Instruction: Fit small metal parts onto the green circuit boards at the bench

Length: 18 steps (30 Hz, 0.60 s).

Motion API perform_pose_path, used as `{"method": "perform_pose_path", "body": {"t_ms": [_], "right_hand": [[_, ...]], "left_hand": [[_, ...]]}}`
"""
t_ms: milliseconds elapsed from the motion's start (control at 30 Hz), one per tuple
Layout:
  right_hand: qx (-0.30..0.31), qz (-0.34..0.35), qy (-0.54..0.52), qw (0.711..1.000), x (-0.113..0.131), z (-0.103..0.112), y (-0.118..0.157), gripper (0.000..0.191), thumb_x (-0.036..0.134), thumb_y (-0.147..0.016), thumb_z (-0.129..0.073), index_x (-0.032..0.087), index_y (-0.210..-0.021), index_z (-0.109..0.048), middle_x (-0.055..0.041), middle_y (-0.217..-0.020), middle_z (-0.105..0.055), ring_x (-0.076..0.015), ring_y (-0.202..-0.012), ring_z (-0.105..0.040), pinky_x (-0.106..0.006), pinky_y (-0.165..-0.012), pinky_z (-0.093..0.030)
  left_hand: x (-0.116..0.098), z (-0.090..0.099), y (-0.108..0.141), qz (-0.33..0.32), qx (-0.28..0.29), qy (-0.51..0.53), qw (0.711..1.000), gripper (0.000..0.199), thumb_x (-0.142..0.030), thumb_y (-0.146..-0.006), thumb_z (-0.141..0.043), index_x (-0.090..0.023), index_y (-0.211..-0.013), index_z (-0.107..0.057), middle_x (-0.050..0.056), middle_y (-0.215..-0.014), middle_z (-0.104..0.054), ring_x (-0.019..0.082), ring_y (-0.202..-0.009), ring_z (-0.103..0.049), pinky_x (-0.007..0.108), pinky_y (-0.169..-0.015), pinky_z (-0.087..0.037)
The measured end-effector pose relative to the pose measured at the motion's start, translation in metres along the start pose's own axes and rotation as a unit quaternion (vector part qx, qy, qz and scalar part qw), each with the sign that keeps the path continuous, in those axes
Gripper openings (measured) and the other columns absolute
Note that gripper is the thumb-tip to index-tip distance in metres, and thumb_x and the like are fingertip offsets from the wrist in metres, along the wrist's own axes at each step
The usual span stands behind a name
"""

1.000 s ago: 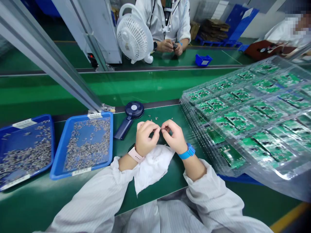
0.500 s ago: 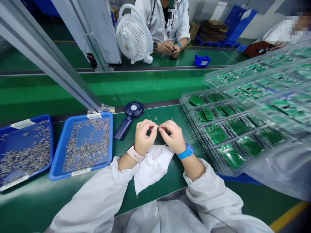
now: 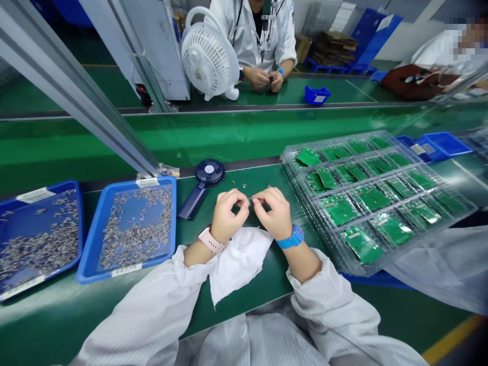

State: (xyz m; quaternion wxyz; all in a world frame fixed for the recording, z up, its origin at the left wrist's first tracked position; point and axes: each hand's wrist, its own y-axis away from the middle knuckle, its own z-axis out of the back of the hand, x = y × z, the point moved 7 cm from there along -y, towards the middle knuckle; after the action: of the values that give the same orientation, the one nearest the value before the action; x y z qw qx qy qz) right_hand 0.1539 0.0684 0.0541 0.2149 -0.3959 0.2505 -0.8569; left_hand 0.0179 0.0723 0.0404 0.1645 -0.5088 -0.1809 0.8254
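Note:
My left hand [image 3: 230, 214] and my right hand [image 3: 273, 213] meet over the green bench, thumb and forefinger pinched on each. A tiny silvery metal part [image 3: 249, 200] shows between the fingertips; its exact shape is too small to make out. Several similar loose metal parts [image 3: 244, 185] lie on the bench just beyond my fingers. Under my wrists spreads a crumpled white cloth [image 3: 240, 264]. Left of my left hand lies a dark blue handheld fan [image 3: 209, 173].
Two blue trays [image 3: 173, 223] of small metal parts stand at left. At right sits a stack of clear plastic trays [image 3: 305, 203] holding green circuit boards [image 3: 371, 197]. A white fan [image 3: 209, 58] and a co-worker's hands [image 3: 263, 79] are across the bench. A metal post [image 3: 87, 96] slants at left.
The clear tray of boards that hung blurred above the right-hand stack has left the view, uncovering the stack and blue bins behind. My hands stay almost in place, fingertips slightly shifted.

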Motion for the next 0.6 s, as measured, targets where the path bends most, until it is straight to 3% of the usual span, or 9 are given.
{"method": "perform_pose_path", "body": {"t_ms": [233, 400, 600], "right_hand": [[0.003, 0.049, 0.048, 0.998, 0.006, 0.000, 0.001, 0.012, 0.018, -0.091, -0.055, 0.022, -0.086, -0.064, -0.0026, -0.076, -0.064, -0.0188, -0.075, -0.058, -0.039, -0.079, -0.047], [0.007, 0.082, 0.107, 0.991, 0.006, -0.003, 0.003, 0.014, 0.019, -0.092, -0.054, 0.022, -0.089, -0.067, -0.0040, -0.078, -0.065, -0.0199, -0.079, -0.057, -0.038, -0.078, -0.046], [-0.012, 0.149, 0.250, 0.957, 0.015, 0.000, 0.006, 0.015, 0.023, -0.094, -0.057, 0.022, -0.086, -0.071, -0.0022, -0.070, -0.062, -0.0177, -0.072, -0.049, -0.034, -0.067, -0.036]], "left_hand": [[0.005, -0.007, -0.001, 0.020, 0.039, 0.050, 0.998, 0.016, -0.013, -0.083, -0.053, -0.020, -0.068, -0.054, -0.001, -0.067, -0.058, 0.015, -0.068, -0.055, 0.033, -0.074, -0.043], [0.015, -0.008, 0.000, 0.060, 0.034, 0.145, 0.987, 0.016, -0.019, -0.089, -0.054, -0.019, -0.074, -0.060, 0.001, -0.076, -0.059, 0.015, -0.072, -0.056, 0.030, -0.069, -0.046], [0.024, -0.015, 0.001, 0.117, 0.054, 0.252, 0.959, 0.014, -0.023, -0.088, -0.058, -0.017, -0.076, -0.063, 0.002, -0.078, -0.061, 0.014, -0.074, -0.056, 0.028, -0.070, -0.046]]}}
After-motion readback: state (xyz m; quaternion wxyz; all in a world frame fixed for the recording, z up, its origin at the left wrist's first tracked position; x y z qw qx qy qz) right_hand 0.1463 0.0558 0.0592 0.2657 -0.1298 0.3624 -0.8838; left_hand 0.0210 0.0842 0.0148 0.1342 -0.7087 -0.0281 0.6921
